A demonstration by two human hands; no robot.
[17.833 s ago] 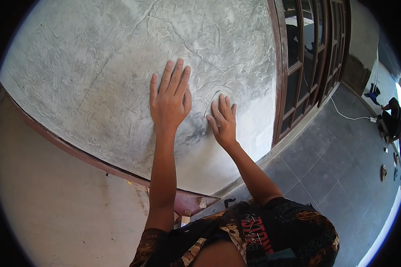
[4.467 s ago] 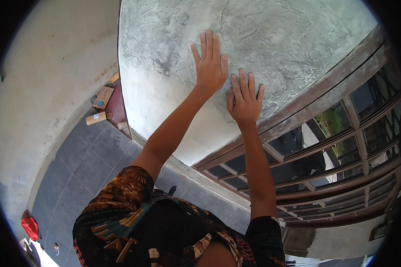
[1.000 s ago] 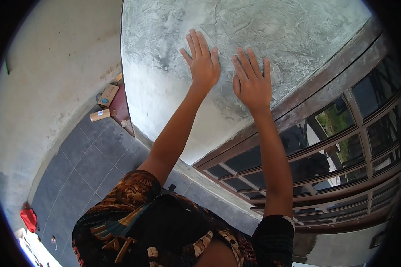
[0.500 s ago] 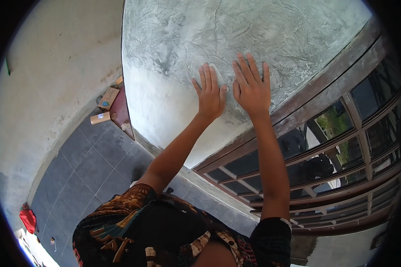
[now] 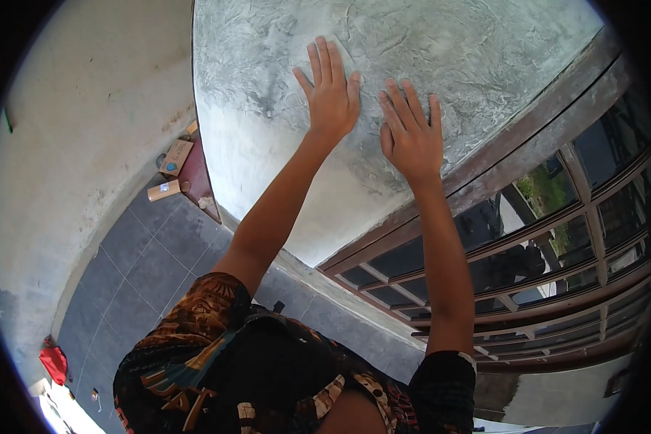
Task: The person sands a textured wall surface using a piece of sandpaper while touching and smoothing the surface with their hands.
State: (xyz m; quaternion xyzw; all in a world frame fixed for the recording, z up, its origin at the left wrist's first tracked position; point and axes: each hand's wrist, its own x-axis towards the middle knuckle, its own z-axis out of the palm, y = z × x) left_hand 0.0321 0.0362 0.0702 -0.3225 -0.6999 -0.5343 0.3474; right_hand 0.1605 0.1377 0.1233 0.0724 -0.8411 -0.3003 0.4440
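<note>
Head view: a pale sheet peeks out thumbward under my left hand, right hand farther, fingers spread against the wall.

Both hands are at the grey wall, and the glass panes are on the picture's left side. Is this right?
Not left: the head view shows glass panes on the right. Left hand and right hand are at the grey wall.
</note>
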